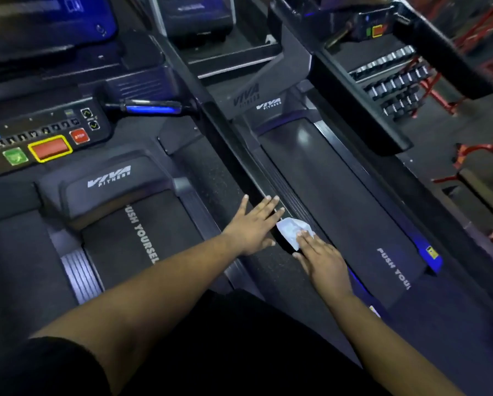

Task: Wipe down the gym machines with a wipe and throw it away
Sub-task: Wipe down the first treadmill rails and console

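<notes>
Wipe (pixel 289 230) pale, crumpled, on the treadmill side rail (pixel 293 207).
Right hand (pixel 322 261) presses it with flat fingers, hiding part; left hand (pixel 255 224) lies flat, released.

wipe (pixel 289 231): near part hidden under right hand (pixel 324 264) fingers | left treadmill belt (pixel 130 241) lettering: covered partway by left forearm | right belt (pixel 354 207) lettering: final letters unreadable | console (pixel 39 138) small buttons: too blurred to read | dumbbell rack (pixel 394 81): smeared by blur
</notes>
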Tool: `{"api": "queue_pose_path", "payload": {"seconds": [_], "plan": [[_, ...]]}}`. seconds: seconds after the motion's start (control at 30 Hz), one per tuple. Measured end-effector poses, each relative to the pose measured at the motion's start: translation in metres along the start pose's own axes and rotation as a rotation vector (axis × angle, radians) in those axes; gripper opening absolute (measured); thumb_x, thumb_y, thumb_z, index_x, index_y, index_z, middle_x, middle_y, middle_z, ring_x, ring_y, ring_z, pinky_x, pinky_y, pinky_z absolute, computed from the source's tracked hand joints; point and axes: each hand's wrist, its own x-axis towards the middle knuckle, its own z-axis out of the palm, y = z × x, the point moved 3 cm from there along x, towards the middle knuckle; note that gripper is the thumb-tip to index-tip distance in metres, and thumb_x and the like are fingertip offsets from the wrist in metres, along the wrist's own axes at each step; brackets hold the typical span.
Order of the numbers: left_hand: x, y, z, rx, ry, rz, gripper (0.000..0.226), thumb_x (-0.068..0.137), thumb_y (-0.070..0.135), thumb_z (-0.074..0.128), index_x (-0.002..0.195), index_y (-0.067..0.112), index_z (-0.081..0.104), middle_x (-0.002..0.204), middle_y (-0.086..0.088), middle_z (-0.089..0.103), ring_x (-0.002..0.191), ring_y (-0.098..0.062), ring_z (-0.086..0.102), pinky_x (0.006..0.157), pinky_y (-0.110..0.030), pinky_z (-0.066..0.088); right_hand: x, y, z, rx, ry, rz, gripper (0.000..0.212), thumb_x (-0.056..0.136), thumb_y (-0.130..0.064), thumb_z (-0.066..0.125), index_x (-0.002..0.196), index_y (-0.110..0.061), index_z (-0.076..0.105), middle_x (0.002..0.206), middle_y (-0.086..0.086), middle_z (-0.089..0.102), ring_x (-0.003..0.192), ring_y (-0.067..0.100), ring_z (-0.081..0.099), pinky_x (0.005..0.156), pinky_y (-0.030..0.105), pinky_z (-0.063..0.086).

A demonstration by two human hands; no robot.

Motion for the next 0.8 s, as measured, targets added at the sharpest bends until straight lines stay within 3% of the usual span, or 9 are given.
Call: {"api": "queue_pose_path", "payload": {"seconds": [0.1,0.23,0.3,0.37,0.43,0.47,0.57,0.63,0.8], "plan": [[-0.003,0.028,-0.001,0.000,-0.015,0.049,0.086,0.098,0.058,0.055,0.164,0.024,0.012,0.173,-0.004,-0.008,0.158,-0.020,-0.013,0.121,-0.067,-0.008,-0.014,0.000,-0.014,0.014,0.083,0.015,0.037,0.093,-0.034,0.050,0.116,-0.020,0.075,0.120,0.000,0.074,0.107,0.026,0.073,0.077,0.039,0.057],[-0.005,0.055,-0.003,-0.224,0.078,0.001,0.061,0.095,0.060,0.059,0.149,0.033,0.050,0.170,0.001,0.024,0.159,-0.019,0.004,0.125,-0.061,0.003,-0.025,-0.009,-0.030,0.166,0.193,0.070,0.021,0.085,-0.020,0.068,0.103,-0.023,0.078,0.106,-0.006,0.078,0.095,0.020,0.074,0.076,0.035,0.057],[-0.006,0.062,0.002,-0.434,0.134,-0.041,0.044,0.093,0.056,0.065,0.130,0.032,0.067,0.152,0.005,0.052,0.152,-0.019,0.029,0.124,-0.053,0.020,-0.032,-0.014,-0.039,0.254,0.243,0.170,0.021,0.084,-0.013,0.079,0.102,-0.022,0.079,0.102,-0.008,0.078,0.092,0.016,0.073,0.077,0.031,0.056],[-0.013,0.067,0.005,-0.732,0.172,-0.052,0.022,0.090,0.048,0.073,0.105,0.032,0.073,0.110,0.013,0.072,0.116,-0.010,0.061,0.101,-0.040,0.047,-0.042,-0.020,-0.050,0.334,0.301,0.288,0.022,0.080,-0.011,0.084,0.099,-0.022,0.080,0.100,-0.010,0.077,0.090,0.012,0.071,0.078,0.026,0.053],[-0.026,0.075,0.005,-1.024,0.102,-0.060,0.007,0.090,0.031,0.076,0.090,0.029,0.071,0.083,0.016,0.068,0.080,-0.003,0.061,0.077,-0.029,0.048,-0.052,-0.025,-0.059,0.426,0.331,0.357,0.018,0.082,-0.015,0.084,0.098,-0.022,0.080,0.099,-0.012,0.077,0.089,0.007,0.069,0.078,0.021,0.050],[-0.033,0.078,0.002,-1.120,0.071,-0.049,0.006,0.091,0.022,0.076,0.090,0.023,0.070,0.081,0.014,0.067,0.076,-0.005,0.059,0.073,-0.027,0.045,-0.060,-0.029,-0.064,0.493,0.343,0.391,0.016,0.082,-0.017,0.083,0.097,-0.021,0.080,0.097,-0.013,0.076,0.088,0.006,0.069,0.078,0.021,0.051],[-0.046,0.079,-0.005,-1.340,0.062,-0.065,0.009,0.092,0.000,0.070,0.100,0.004,0.069,0.087,-0.006,0.070,0.079,-0.013,0.062,0.074,-0.025,0.048,-0.071,-0.035,-0.066,0.735,0.313,0.499,0.015,0.080,-0.013,0.085,0.093,-0.020,0.080,0.091,-0.017,0.074,0.087,0.001,0.069,0.078,0.021,0.053],[-0.060,0.080,-0.007,-1.436,0.059,-0.107,0.015,0.091,-0.007,0.065,0.101,0.004,0.069,0.089,-0.008,0.073,0.077,-0.012,0.065,0.071,-0.022,0.050,-0.083,-0.044,-0.066,0.886,0.294,0.570,0.016,0.081,-0.009,0.084,0.092,-0.020,0.079,0.091,-0.014,0.076,0.088,0.004,0.070,0.079,0.022,0.053],[-0.088,0.067,-0.003,-1.289,0.150,-0.070,0.016,0.081,0.013,0.074,0.096,0.013,0.071,0.092,-0.008,0.075,0.081,-0.016,0.063,0.074,-0.034,0.050,-0.096,-0.068,-0.075,1.082,0.314,0.638,0.008,0.089,-0.010,0.077,0.089,-0.018,0.075,0.088,-0.004,0.076,0.083,0.009,0.071,0.076,0.025,0.055]]}}
